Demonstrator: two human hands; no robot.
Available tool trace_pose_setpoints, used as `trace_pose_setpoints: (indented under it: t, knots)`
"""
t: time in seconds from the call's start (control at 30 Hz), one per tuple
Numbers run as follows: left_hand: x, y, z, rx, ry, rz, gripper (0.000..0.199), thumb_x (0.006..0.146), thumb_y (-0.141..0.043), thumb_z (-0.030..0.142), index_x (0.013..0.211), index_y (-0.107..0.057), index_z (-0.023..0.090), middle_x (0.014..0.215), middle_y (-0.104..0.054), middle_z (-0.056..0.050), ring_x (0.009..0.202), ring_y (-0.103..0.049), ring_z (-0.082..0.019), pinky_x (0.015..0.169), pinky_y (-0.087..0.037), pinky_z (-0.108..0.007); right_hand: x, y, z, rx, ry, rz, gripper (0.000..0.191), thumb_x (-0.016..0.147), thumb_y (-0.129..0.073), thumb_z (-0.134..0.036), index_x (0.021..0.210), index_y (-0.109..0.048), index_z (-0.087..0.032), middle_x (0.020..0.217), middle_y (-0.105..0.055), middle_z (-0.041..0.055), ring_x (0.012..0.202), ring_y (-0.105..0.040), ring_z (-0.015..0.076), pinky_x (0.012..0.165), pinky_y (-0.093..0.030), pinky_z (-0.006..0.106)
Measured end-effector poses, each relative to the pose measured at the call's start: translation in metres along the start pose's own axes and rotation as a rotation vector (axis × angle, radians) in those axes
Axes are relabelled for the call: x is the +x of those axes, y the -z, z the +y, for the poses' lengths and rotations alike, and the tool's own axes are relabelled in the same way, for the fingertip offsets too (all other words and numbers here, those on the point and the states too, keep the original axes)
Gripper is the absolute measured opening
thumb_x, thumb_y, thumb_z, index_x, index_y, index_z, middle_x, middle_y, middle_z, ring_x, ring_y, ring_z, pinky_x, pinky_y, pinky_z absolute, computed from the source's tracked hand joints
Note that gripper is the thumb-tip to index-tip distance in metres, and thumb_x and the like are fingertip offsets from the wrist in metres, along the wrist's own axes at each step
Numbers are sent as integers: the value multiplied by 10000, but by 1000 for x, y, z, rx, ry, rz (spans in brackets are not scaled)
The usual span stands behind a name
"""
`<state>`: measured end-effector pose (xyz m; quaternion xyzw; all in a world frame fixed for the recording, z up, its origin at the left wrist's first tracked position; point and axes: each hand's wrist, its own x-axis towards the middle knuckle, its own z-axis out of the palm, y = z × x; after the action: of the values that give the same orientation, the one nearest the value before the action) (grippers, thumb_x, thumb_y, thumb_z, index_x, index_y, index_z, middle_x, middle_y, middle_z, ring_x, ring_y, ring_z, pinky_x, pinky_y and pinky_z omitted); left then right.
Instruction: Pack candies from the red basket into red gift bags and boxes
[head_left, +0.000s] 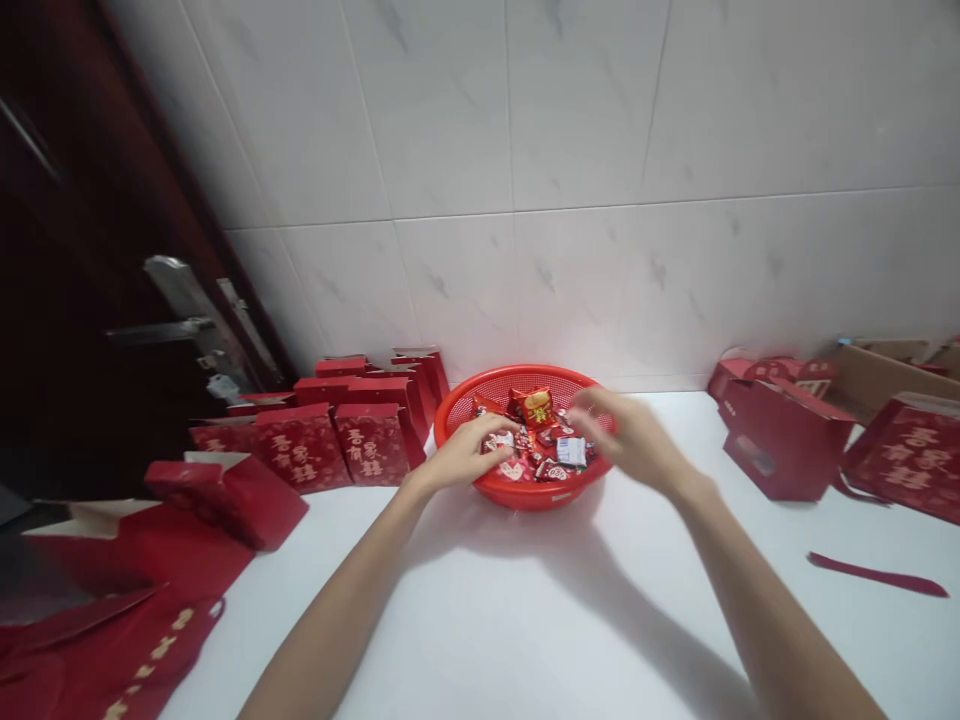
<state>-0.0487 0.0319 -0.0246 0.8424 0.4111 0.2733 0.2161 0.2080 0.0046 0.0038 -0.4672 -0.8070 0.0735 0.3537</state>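
Note:
A red plastic basket (525,497) stands against the tiled wall and holds several wrapped sweets, mostly red. Among them are a red and gold packet (537,407) at the back and a white and blue one (571,452) to the right. My left hand (469,450) reaches over the basket's left side, fingers apart and close above the sweets. Over the right rim is my right hand (626,435), blurred a little, its fingers spread and curved toward the sweets. Nothing shows in either hand.
Several red gift boxes (300,445) with gold characters stand at the left. More red boxes (784,440) and a brown carton (870,375) are at the right. A dark red strip (877,574) lies on the white table (510,620). A dark door (82,250) is at far left.

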Motion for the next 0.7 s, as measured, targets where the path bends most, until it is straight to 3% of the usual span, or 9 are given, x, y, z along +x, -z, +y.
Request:
trace_pose_setpoints:
  t: [0.07, 0.1, 0.2, 0.27, 0.33, 0.4, 0.5, 0.6, 0.7]
  knots:
    - [-2, 10, -2, -25, -9, 78, 325, 894, -567, 363, 1157, -672, 203, 1247, -688, -106, 1152, -638, -241, 1001, -515, -387, -2, -38, -25, -134, 100, -359, 337, 1010, -463, -428, 912, -675, -185, 957, -752, 108, 851, -695, 220, 721, -463, 298]
    - [-3, 17, -4, -11, -4, 136, 326, 886, -568, 360, 1146, -677, 196, 1242, -688, -107, 1148, -641, -239, 1007, -512, -381, -4, -54, -36, -227, 56, -440, 407, 1032, -405, -442, 891, -681, -178, 919, -755, 119, 823, -706, 231, 684, -447, 296]
    - [-12, 47, -10, 131, 99, 368, 340, 854, -563, 361, 1106, -701, 180, 1207, -697, -104, 1070, -668, -239, 990, -513, -374, -11, -79, -54, -397, -10, -527, 557, 1065, -250, -470, 935, -697, -165, 841, -761, 127, 793, -731, 253, 650, -425, 294]
    - [-21, 68, -14, 280, 271, 535, 344, 848, -539, 371, 1074, -722, 188, 1121, -726, -97, 981, -684, -246, 943, -522, -374, -13, -81, -56, -414, 2, -516, 549, 1062, -237, -492, 1013, -682, -174, 859, -769, 118, 803, -739, 261, 637, -421, 292]
    - [-31, 86, -18, 412, 483, 613, 379, 874, -513, 421, 1113, -726, 218, 1030, -758, -84, 988, -691, -276, 947, -508, -390, -11, -79, -54, -415, 4, -508, 542, 1057, -235, -512, 1039, -663, -180, 879, -772, 117, 815, -742, 271, 628, -421, 294]
    - [-39, 98, -20, 485, 649, 587, 437, 892, -478, 486, 1164, -718, 242, 1077, -767, -93, 1073, -680, -333, 929, -506, -418, -9, -78, -52, -418, 5, -505, 546, 1054, -230, -529, 1038, -652, -183, 878, -770, 117, 823, -743, 276, 628, -424, 294]
    - [-44, 104, -23, 515, 783, 452, 515, 904, -413, 574, 1145, -729, 246, 1160, -753, -119, 1149, -650, -407, 884, -509, -464, -10, -80, -51, -422, 10, -472, 544, 1056, -218, -526, 1058, -640, -182, 865, -768, 109, 817, -746, 273, 632, -434, 292]
    - [-43, 105, -22, 517, 842, 362, 512, 890, -416, 595, 1011, -739, 216, 1046, -774, -144, 1098, -669, -420, 849, -506, -462, -14, -83, -51, -433, 40, -472, 557, 1038, -258, -570, 1101, -632, -163, 891, -771, 129, 825, -749, 285, 643, -463, 303]
    - [-40, 105, -18, 519, 871, 358, 402, 850, -490, 555, 842, -696, 210, 846, -773, -121, 956, -707, -377, 767, -500, -402, -21, -85, -52, -479, 68, -519, 478, 968, -481, -581, 1101, -636, -149, 879, -770, 139, 827, -749, 306, 660, -492, 318]
